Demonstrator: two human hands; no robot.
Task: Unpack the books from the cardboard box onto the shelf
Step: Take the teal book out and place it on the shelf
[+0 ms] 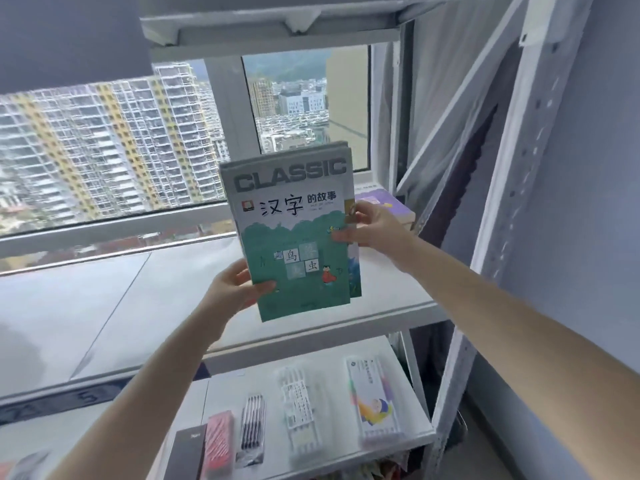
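Note:
I hold a small stack of thin books (294, 237) upright above the white shelf board (391, 289). The front cover is grey at the top with the word CLASSIC and green below. My left hand (232, 289) grips the stack's lower left corner. My right hand (370, 223) pinches its right edge. At least one more book shows behind the front one. A purple book (384, 204) lies flat at the back right of the same shelf. The cardboard box is out of view.
The white metal shelf frame (512, 161) rises on the right, with another board (277, 32) overhead. The lower shelf (412, 434) carries several pen packs (298, 400) and a pink case (218, 441). A window sill (104, 296) and window lie to the left.

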